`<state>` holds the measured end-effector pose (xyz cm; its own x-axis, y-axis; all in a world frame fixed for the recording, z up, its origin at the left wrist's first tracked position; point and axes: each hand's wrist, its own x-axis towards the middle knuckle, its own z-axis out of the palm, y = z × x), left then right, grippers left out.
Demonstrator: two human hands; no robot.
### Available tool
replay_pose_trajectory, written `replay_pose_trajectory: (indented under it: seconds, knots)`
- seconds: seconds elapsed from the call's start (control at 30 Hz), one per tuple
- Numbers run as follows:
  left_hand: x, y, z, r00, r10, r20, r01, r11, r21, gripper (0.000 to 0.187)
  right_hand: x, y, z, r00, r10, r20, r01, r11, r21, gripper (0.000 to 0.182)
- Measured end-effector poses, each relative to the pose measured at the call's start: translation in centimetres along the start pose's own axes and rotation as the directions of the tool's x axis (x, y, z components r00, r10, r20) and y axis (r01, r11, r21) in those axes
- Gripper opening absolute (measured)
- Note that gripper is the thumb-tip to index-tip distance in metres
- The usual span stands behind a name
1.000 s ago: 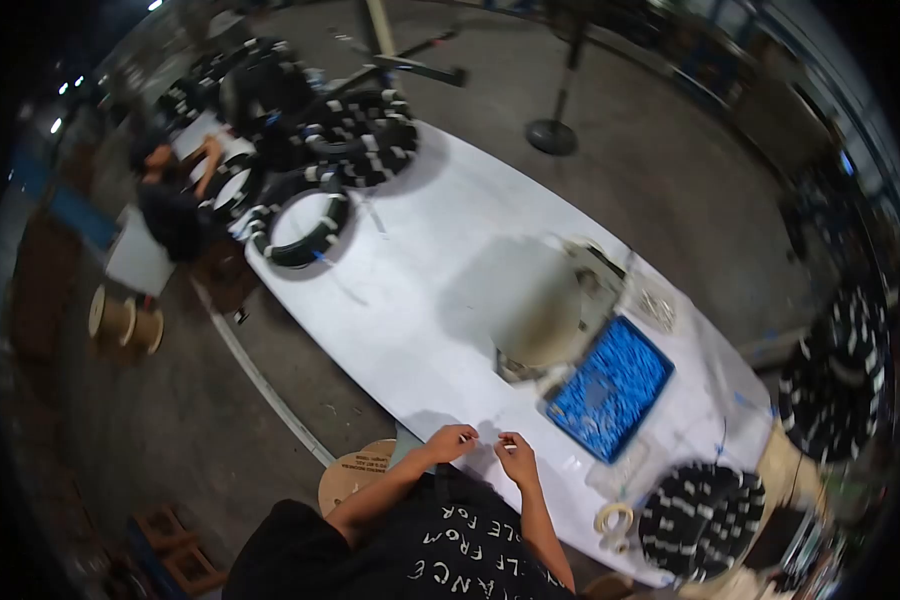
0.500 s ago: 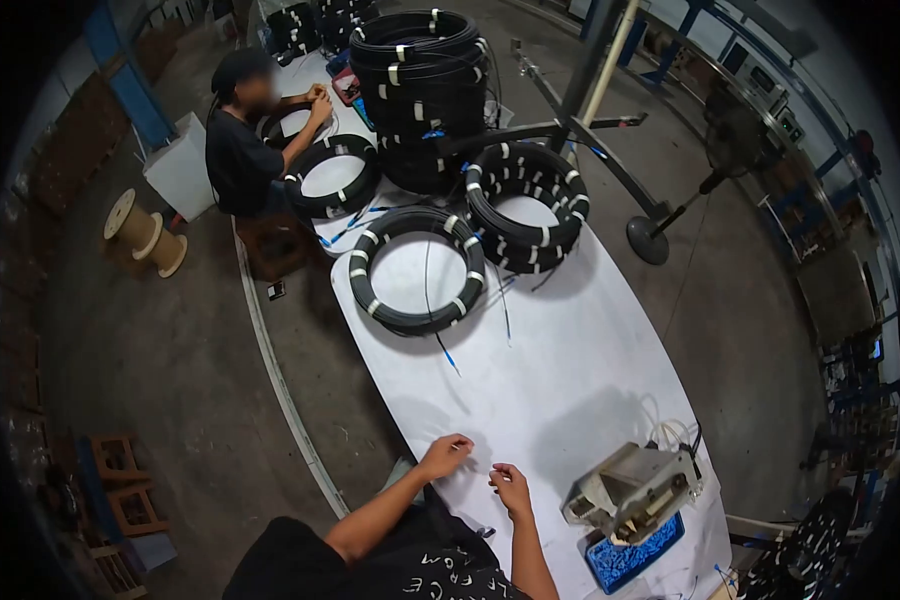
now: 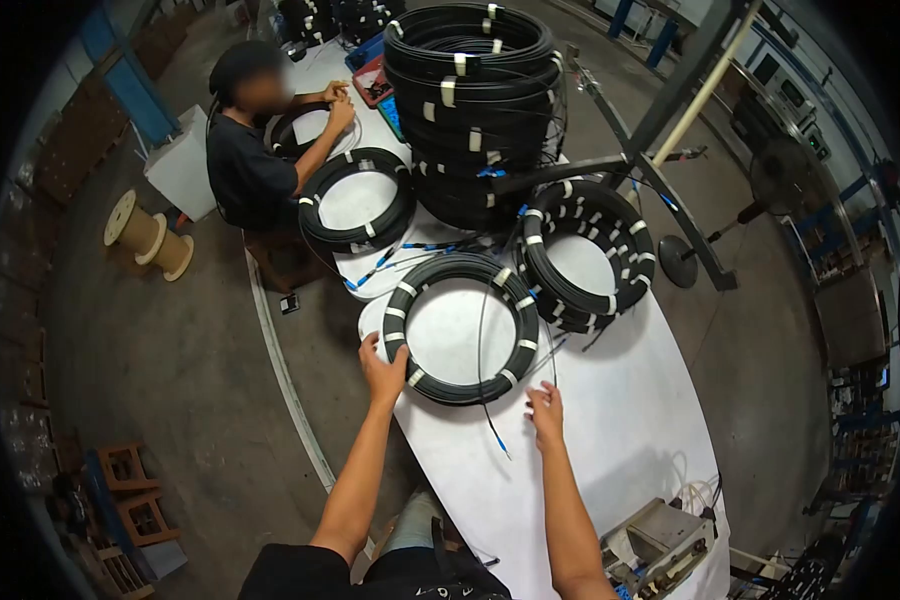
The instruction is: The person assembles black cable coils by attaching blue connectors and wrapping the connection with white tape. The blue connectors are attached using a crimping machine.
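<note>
A coil of black cable (image 3: pixel 400 303) bound with white tape bands lies flat on the white table. My left hand (image 3: pixel 383 372) is at its lower left edge, thumb against the coil and fingers apart on the outer side. To the lower right of the coil, my right hand (image 3: pixel 547 412) hovers over the table with bent, parted fingers and nothing visible in them. A loose cable end with a blue connector (image 3: pixel 502 445) hangs from the coil toward me, left of my right hand. Another thin cable end comes down close to my right fingertips.
A tall stack of black coils (image 3: pixel 485 110) stands behind, with more stacked coils (image 3: pixel 620 290) at right. At left, a co-worker (image 3: pixel 255 150) sits near another coil (image 3: pixel 315 225). A metal device (image 3: pixel 660 540) stands at the table's near right, and a metal stand arm (image 3: pixel 570 172) crosses behind.
Both hands have reached forward from the near table edge, the left one to the coil and the right one beside it. The view has shifted, with the coil now closer.
</note>
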<state>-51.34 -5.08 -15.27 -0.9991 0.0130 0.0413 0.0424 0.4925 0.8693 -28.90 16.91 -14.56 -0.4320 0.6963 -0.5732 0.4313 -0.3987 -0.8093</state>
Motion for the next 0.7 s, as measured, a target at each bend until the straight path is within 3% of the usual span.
replay_pose_trajectory:
  seconds: [0.17, 0.23, 0.3, 0.37, 0.5, 0.7]
  knots:
    - [5.4, 1.0, 2.3, 0.977, 0.135, 0.167, -0.155, 0.981, 0.117, 0.085, 5.8, -2.5, 4.2, 0.976, -0.137, -0.169, 0.103, 0.975, -0.198, 0.100]
    - [6.0, 0.4, 3.0, 0.964, 0.097, 0.246, -0.131, 0.983, 0.128, 0.087, 5.6, -3.8, 6.1, 0.980, -0.120, -0.159, 0.089, 0.979, -0.186, 0.099]
    - [5.4, -0.3, 3.7, 0.977, 0.079, 0.197, -0.096, 0.992, 0.076, 0.078, 6.3, -3.0, 7.0, 0.973, -0.168, -0.160, 0.090, 0.910, -0.406, 0.095]
    - [5.4, -0.6, 4.1, 0.983, 0.013, 0.184, -0.023, 0.998, 0.052, 0.074, 6.5, -3.0, 7.2, 0.975, -0.111, -0.194, 0.033, 0.930, -0.365, 0.086]
    - [5.1, 0.2, 3.9, 0.989, 0.018, 0.149, -0.028, 0.998, 0.064, 0.071, 6.3, -3.0, 7.2, 0.970, -0.153, -0.189, 0.080, 0.935, -0.346, 0.089]
    - [4.9, -0.5, 3.4, 0.978, 0.035, 0.206, -0.034, 0.999, -0.007, 0.072, 6.8, -2.3, 7.0, 0.975, -0.094, -0.203, 0.037, 0.963, -0.267, 0.093]
